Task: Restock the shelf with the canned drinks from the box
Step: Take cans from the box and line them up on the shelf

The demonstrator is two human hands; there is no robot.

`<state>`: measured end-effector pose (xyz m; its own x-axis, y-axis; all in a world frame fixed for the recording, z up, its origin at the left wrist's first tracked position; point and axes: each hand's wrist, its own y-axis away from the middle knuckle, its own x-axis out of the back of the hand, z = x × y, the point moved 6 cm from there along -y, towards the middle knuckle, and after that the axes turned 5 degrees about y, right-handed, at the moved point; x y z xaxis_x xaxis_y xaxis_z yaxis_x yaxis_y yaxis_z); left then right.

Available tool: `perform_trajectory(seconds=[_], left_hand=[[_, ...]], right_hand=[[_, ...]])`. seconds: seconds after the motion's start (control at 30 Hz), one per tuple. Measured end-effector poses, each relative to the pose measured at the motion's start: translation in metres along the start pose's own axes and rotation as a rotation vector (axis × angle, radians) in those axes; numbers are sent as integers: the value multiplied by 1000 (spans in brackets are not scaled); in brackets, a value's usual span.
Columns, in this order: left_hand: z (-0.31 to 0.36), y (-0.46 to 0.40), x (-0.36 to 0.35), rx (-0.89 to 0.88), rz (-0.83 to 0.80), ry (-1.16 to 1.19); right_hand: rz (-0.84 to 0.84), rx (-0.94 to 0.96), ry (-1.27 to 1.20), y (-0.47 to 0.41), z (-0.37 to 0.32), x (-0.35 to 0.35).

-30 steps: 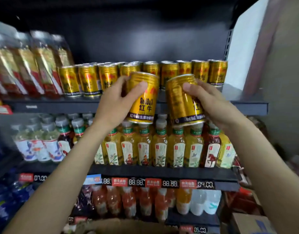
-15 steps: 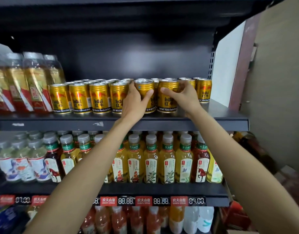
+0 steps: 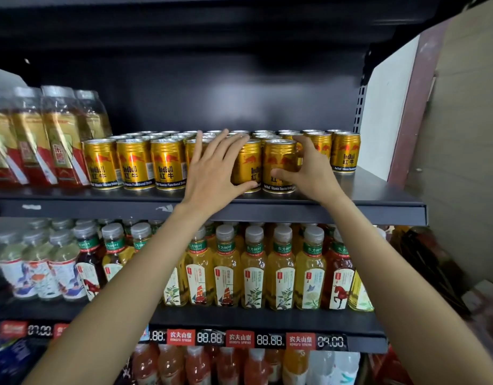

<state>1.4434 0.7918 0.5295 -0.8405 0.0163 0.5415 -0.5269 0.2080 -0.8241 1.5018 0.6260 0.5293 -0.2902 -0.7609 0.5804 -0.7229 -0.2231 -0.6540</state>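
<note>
Both gold Red Bull cans now stand at the shelf front row, left hand spread flat, right hand apparently still pinching one; a hasty withdrawal could topple neighbouring cans.

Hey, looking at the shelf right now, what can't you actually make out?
- The box: out of frame in the head view.
- Fourth front-row can: mostly hidden behind the left hand.
- Rear can rows: only rims show, so their count is unclear.
- Bottom-left bottles: blurred and cut off by the edge.
- Right hand grip on the can: uncertain.
</note>
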Motion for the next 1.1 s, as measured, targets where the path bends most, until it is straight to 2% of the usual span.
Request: perform_trajectory(seconds=[0.27,0.33,0.43,0.5,1.0,1.1], left_hand=[[-22,1,-4,12,-73,-49],[-23,1,-6,21,-83,-11],[-25,2,-9,20,-75,25],[-26,2,-10,7,-76,22],[-36,-1,-7,-65,-156,9],[-33,3,-4,-51,-161,17]], right_hand=[[9,-18,34,-4,-8,-22],[-81,-52,-26,-7,-4,-24],[-290,-104,-269,-7,-3,-26],[-365,-115,-374,-5,-4,-26],[-388,-155,-322,-9,-2,-33],[-312,-116,-270,-5,-7,-28]])
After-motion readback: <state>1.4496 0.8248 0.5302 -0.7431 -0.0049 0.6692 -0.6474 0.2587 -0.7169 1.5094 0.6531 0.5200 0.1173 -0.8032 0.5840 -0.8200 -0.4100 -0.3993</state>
